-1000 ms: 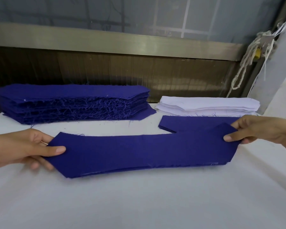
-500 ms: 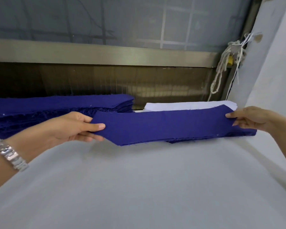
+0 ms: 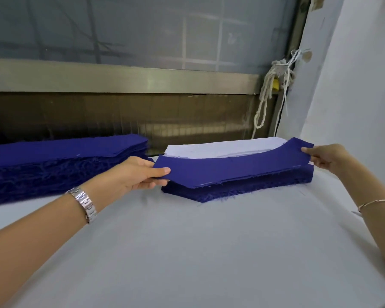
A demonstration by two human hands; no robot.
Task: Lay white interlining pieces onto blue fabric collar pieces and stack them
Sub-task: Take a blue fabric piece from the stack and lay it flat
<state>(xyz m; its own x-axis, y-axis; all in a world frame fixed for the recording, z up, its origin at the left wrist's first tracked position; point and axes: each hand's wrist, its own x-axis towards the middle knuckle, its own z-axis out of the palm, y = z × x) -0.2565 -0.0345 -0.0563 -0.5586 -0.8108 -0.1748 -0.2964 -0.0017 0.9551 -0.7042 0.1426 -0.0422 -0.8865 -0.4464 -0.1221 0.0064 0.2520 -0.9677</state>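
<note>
A person holds a single blue collar piece [image 3: 231,167] by both ends above a low stack of blue pieces [image 3: 242,188] near the far right corner of the white-covered table [image 3: 187,252]. The left hand [image 3: 138,174] pinches the piece's pointed left end, with the thumb lying flat on top and the other fingers curled underneath. The right hand [image 3: 322,157] pinches the right end between the thumb and the fingertips, and that end is lifted slightly higher than the rest. The piece sags a little in the middle and hangs just over the stack; whether its underside touches the stack cannot be told. A thin white edge shows beneath its near side.

Just behind the held piece, along the table's far edge, lies a pile of white interlining [image 3: 220,147], partly hidden by the blue cloth. A much larger pile of frayed blue pieces [image 3: 65,161] sits along the far left edge, apart from both hands. A silver watch [image 3: 85,203] circles the left wrist and a thin bangle [image 3: 376,202] the right. A knotted white cord [image 3: 268,94] hangs beside the metal rail [image 3: 120,76] beyond the table.
</note>
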